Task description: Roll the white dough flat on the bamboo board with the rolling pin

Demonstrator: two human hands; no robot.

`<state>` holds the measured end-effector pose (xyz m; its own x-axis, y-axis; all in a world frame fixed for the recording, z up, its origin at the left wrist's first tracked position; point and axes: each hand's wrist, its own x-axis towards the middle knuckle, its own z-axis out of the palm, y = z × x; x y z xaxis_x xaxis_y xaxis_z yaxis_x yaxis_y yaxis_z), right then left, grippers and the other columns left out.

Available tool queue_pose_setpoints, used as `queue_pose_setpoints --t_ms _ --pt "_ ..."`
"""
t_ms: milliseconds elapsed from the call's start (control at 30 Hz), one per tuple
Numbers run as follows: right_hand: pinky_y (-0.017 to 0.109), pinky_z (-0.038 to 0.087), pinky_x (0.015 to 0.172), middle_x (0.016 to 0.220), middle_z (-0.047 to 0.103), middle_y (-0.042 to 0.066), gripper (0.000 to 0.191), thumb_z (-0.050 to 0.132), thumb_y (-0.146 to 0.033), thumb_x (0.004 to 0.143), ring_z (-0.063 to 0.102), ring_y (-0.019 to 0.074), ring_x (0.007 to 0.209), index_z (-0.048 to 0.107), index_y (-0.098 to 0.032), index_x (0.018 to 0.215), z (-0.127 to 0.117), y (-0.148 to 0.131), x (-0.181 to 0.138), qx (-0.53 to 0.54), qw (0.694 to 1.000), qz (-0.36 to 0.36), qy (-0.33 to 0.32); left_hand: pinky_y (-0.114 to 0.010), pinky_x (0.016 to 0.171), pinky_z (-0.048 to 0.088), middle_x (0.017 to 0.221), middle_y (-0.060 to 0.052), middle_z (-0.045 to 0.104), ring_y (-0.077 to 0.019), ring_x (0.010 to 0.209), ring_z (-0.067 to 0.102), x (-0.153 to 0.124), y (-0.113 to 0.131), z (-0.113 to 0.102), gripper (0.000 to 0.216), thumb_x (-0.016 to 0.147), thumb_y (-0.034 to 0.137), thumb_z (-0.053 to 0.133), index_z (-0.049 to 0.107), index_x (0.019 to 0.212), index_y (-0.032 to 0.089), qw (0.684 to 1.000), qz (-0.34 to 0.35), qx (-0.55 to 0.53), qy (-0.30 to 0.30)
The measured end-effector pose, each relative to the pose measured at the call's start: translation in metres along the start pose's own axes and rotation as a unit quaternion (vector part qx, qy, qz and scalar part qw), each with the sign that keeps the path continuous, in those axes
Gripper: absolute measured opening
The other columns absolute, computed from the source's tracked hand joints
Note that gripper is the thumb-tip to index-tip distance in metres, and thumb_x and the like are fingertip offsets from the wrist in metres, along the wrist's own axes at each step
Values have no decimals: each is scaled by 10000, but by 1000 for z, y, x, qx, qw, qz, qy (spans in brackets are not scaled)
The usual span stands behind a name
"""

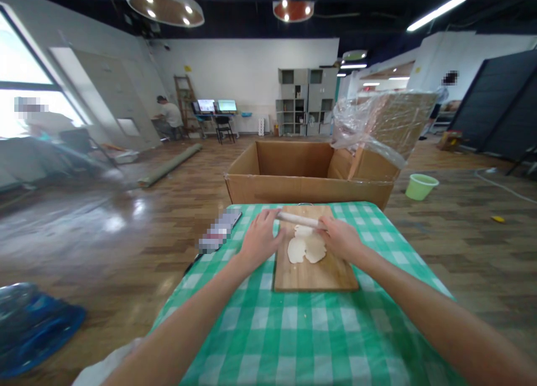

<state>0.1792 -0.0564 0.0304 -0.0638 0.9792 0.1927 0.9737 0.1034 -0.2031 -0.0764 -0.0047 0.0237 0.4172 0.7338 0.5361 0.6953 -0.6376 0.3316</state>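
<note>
A pale rolling pin (300,220) lies across the far part of a wooden cutting board (319,279). My left hand (262,235) is closed on its left end, and my right hand (340,238) grips its right end. Under and just in front of the pin is a flattened, pale piece of dough (308,246) with an uneven, lobed outline. My right fingers partly cover the dough's right side. The board rests on a green-and-white checked tablecloth (314,335).
A phone (220,231) lies at the table's left edge. Beyond the table stands a large open cardboard box (310,187) with plastic wrap (356,123) at its right. A green bucket (420,186) stands on the floor to the right. Other people are farther off.
</note>
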Motion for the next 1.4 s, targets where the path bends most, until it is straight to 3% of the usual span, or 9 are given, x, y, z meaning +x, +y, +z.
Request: queue_pose_setpoints --t_ms 133,333,500,733,833,933,1033,1233,1400 --pt "308 363 690 1059 763 120 162 563 -270 1022 693 255 928 600 -190 1158 3 21 36 20 996 71 56 -448 1105 483 1358 -163 610 -298 1268 612 25 5 26 505 933 333 685 535 1386 165 996 -72 -42 16" --pt "300 303 627 855 720 89 96 554 -284 987 626 222 753 594 -198 1005 16 60 51 59 985 101 127 -359 896 530 1049 -102 749 -244 1000 706 50 5 59 159 954 262 621 695 1058 167 974 -150 -94 -139" --pt "293 295 617 759 670 41 138 595 -321 930 565 188 691 575 -226 832 14 69 57 102 983 68 138 -299 715 500 897 -61 776 -206 816 716 58 2 64 122 911 217 646 743 967 171 959 -182 -110 -187" --pt "290 303 599 716 654 11 182 631 -367 877 547 159 650 621 -210 785 7 66 62 171 972 89 131 -282 675 476 811 -33 755 -185 759 687 58 2 61 67 846 185 687 750 866 175 951 -176 -131 -217" --pt "286 304 569 699 646 15 211 662 -399 852 538 155 627 648 -196 796 7 61 60 213 967 92 107 -289 696 490 850 -38 761 -185 784 690 56 8 61 74 874 213 675 737 887 174 952 -166 -150 -209" --pt "276 303 502 598 580 -14 294 693 -476 841 494 141 523 672 -183 850 6 53 55 333 940 78 17 -271 671 490 838 -30 745 -168 770 680 54 18 63 56 881 205 669 715 872 175 947 -131 -226 -189" --pt "261 296 453 555 518 -49 379 758 -536 802 433 114 458 714 -173 902 6 46 49 420 904 37 -64 -237 601 477 799 -21 717 -139 701 656 52 26 68 66 864 223 719 689 886 168 916 -114 -348 -166" --pt "249 247 433 552 484 -52 363 824 -494 722 382 92 472 766 -151 825 6 49 46 414 904 42 -100 -213 516 453 798 -28 747 -127 591 652 48 29 75 387 793 272 850 588 1060 171 851 -188 -468 -145" --pt "248 255 456 549 498 -48 296 792 -446 746 396 91 485 760 -153 781 4 53 48 411 905 23 -108 -243 648 520 912 -82 768 -140 736 696 52 21 69 334 787 308 858 721 1027 120 821 -177 -498 -217"
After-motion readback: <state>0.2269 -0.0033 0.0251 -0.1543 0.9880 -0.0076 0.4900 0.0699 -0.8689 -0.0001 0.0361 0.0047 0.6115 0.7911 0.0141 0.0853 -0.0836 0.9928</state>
